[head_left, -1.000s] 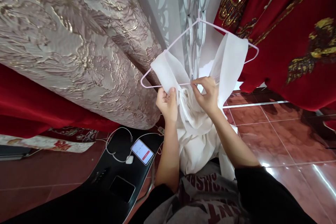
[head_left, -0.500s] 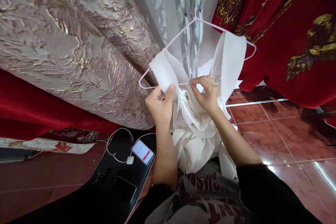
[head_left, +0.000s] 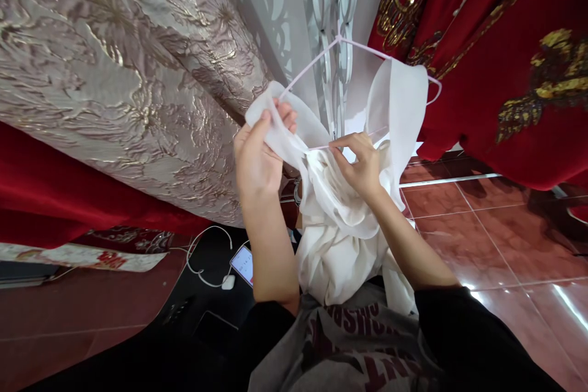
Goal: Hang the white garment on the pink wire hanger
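A white garment (head_left: 349,214) with wide sheer straps hangs on a thin pale-pink hanger (head_left: 312,65), its lower part bunched in my lap. My left hand (head_left: 264,147) is closed on the left strap (head_left: 294,128), thumb in front and fingers behind the sheer cloth, near the hanger's left end, which is hidden. My right hand (head_left: 358,159) pinches the hanger's lower bar between thumb and fingertips, in the middle of the neckline. The right strap (head_left: 408,98) lies over the hanger's right arm.
Several white hangers (head_left: 327,43) hang by the wall ahead. A glossy floral fabric (head_left: 114,73) drapes on the left, red cloth with gold trim (head_left: 482,73) on the right. A black surface (head_left: 184,294) at lower left bears a lit phone (head_left: 243,262), a white cable and a dark phone (head_left: 214,327).
My left hand has moved up and left, drawing the left strap outward over the hanger's end. My right hand keeps its pinch on the lower bar.
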The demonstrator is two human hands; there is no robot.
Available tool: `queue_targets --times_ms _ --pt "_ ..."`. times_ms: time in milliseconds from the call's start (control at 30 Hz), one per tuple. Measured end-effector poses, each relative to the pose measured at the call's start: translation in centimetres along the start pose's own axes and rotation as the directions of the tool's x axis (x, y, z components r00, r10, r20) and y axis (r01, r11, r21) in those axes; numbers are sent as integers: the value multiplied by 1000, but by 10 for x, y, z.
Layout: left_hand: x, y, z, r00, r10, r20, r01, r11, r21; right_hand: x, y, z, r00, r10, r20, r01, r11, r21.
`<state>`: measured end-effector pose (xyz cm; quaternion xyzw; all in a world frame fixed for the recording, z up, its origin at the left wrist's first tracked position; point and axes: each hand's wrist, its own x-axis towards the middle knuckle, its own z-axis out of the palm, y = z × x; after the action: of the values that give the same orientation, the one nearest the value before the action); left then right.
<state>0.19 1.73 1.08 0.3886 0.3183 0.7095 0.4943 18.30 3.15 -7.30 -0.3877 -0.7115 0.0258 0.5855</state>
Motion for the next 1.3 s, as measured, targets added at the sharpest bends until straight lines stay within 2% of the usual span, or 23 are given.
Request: queue_targets --times_ms 67,133,233,300,333,400,500,600,700,800,967,1000,1067,1133,1167,1200,1233,1300 --pt "5 4 -18 998 45 -48 -47 998 -52 0 -1 -1 1000 19 13 -19 1000 9" --pt "9 -2 -45 984 120 -128 -131 988 -76 0 -1 -2 999 32 19 -32 999 8" --pt "7 -26 -87 932 230 -281 -257 964 -64 -2 2 -2 998 47 33 -47 999 -2" --pt "0 -46 -99 921 199 -334 -238 968 -79 -2 3 -1 998 54 38 -54 999 -7" --pt "-4 -55 -99 929 174 -327 -213 973 -86 -3 3 0 998 56 37 -55 998 -7" --pt "-13 -67 -86 959 114 -261 -140 987 -85 -2 2 1 998 55 36 -55 998 -11" --pt "-22 -75 -49 988 64 -144 -74 995 -67 1 -2 2 998 61 36 -60 998 -12" --pt "-27 -77 -20 985 74 -157 -82 996 -45 2 -6 0 998 51 30 -51 999 5" --pt "-33 -78 -12 973 108 -205 -118 992 -38 1 -10 -3 999 36 36 -36 999 5" --pt "-40 -78 -10 962 179 -206 -198 977 -75 3 -16 -7 997 60 56 -59 998 -5" --pt "-44 -70 0 934 300 -192 -329 933 -144 22 -16 -28 979 29 200 -48 995 91" --pt "-43 -69 1 932 306 -192 -336 930 -148 27 -12 -35 988 17 154 -32 995 97" --pt "-40 -68 1 934 300 -192 -328 935 -134 35 1 -52 995 27 -98 -23 999 43" --pt "-36 -68 -1 940 286 -185 -313 939 -143 42 18 -69 921 67 -385 -86 996 -33" --pt "-34 -69 -3 944 277 -177 -306 938 -165 44 26 -77 880 105 -463 -137 990 -37" --pt "-33 -70 -4 948 268 -169 -299 935 -192 46 33 -84 863 160 -479 -193 981 -19" --pt "-31 -70 -5 952 260 -162 -292 932 -216 48 38 -89 868 233 -438 -253 967 12" --pt "-28 -71 -7 956 247 -157 -279 933 -229 52 44 -96 894 377 -243 -368 926 84"
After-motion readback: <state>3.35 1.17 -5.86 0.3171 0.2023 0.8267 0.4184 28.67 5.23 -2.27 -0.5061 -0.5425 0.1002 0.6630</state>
